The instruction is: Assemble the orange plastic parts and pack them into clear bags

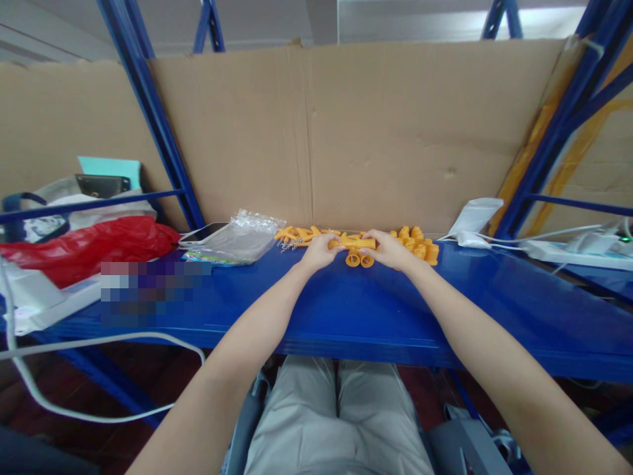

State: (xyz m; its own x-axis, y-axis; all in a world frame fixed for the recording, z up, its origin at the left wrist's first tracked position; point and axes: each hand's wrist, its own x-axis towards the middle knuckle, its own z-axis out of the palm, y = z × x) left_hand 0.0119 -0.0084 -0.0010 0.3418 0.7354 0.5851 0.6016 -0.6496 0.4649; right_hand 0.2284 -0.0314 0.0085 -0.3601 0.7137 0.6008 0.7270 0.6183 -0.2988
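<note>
My left hand and my right hand are close together above the far side of the blue table, fingers closed on either end of a yellow-orange tube-shaped piece. Just below it, two round, hollow-looking yellow-orange ends face me. To the left of my left hand lies a heap of yellow-orange pieces with small metal chains. Beyond my right hand stand several chunky yellow-orange pieces grouped in rows. The exact kind of these pieces is too small to make out.
The blue table backs onto a cardboard panel between blue metal posts. Clear plastic bags lie left of the pieces, beside a red bag. A white cable hangs at left; a power strip sits at right.
</note>
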